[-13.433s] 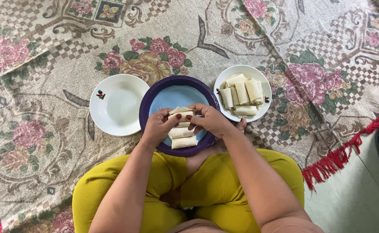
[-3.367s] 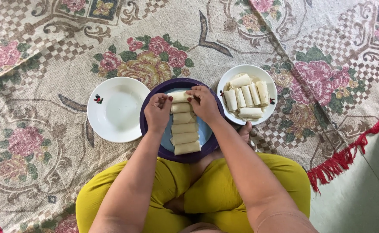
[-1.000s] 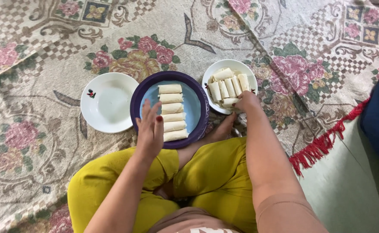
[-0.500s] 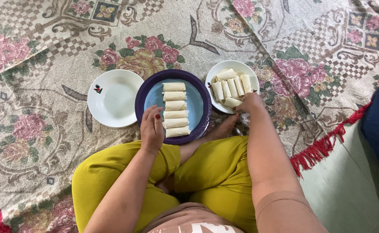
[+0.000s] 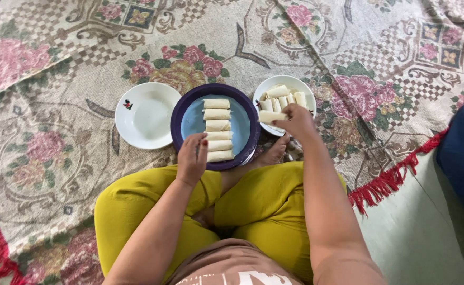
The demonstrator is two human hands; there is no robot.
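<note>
Home floor, flowered rug point(image 5: 58, 153)

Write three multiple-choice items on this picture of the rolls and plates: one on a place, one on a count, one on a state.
1. Where is the empty white plate?
A. Left of the purple plate
B. On the person's lap
C. Right of the white plate of rolls

2. How many rolls lie on the purple plate?
A. Two
B. Five
C. Nine

3. What is the right hand doing?
A. Resting flat on the rug
B. Gripping a spoon
C. Holding one roll in its fingers

Answers: 1 A, it sits beside the purple plate's left rim. 2 B, five lie stacked in a column. 3 C, the roll is lifted above the plates.
</note>
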